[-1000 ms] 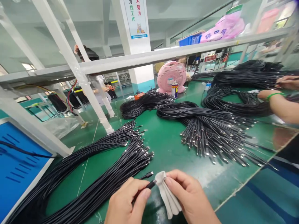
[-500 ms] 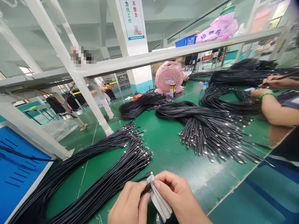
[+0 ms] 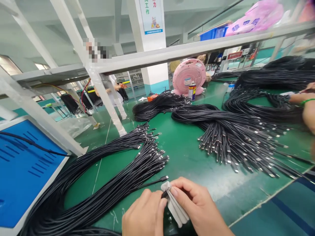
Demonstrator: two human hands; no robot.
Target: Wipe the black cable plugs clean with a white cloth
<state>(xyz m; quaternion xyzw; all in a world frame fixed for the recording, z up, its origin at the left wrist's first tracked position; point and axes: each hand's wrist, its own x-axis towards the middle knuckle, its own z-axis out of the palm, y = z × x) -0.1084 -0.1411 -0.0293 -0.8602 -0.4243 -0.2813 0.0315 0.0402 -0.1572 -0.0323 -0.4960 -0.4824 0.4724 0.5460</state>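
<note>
At the bottom middle, my left hand [image 3: 144, 216] is closed, pinching the end of a black cable [image 3: 165, 194]. My right hand [image 3: 200, 208] is closed on a folded white cloth [image 3: 173, 205], pressing it round that cable's tip. Just beyond the cloth, a single black cable with a small plug [image 3: 157, 180] lies on the green table [image 3: 184, 154]. A long bundle of black cables [image 3: 108, 180] runs off to the left of my hands.
A second bundle of black cables [image 3: 233, 137] fans out at right, with more coils [image 3: 157, 105] behind. A pink fan [image 3: 188, 73] and a spray can [image 3: 192, 90] stand at the back. Another person's forearm with a green wristband [image 3: 306, 106] rests at far right. A blue machine [image 3: 22, 170] sits left.
The view has shifted a little to the left. My hands stay together at the bottom, the cloth still pressed round the cable tip, with the cable end drawn slightly further into it.
</note>
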